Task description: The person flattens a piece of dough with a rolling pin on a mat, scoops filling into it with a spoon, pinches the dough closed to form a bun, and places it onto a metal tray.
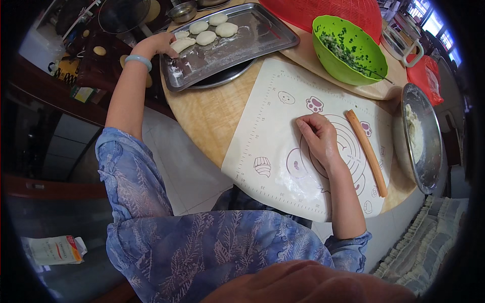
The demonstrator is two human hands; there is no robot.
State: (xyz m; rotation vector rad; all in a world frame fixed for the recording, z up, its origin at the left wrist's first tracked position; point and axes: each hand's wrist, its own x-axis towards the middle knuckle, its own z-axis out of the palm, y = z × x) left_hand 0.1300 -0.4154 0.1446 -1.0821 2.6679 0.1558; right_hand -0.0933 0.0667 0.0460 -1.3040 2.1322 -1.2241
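My left hand [163, 43] is at the left end of a floured metal tray [242, 51], its fingers on a folded piece of dough [183, 44]. Several round dough pieces [205, 38] lie beside it. Resting on the printed white pastry mat [261, 125], my right hand [320, 138] has curled fingers; whether anything is inside them is hidden. To its right lies a wooden rolling pin [366, 151]. A green bowl [322, 45] of chopped greens filling [341, 51] stands beyond the mat. Dough [413, 132] sits in a metal bowl [432, 151] at the right.
A red mesh food cover [341, 13] and a red plastic bag [426, 75] are at the back. The tray overlaps a round dark pan [227, 75]. A small metal bowl [182, 12] stands behind the tray. The round wooden table's edge [189, 132] curves before me.
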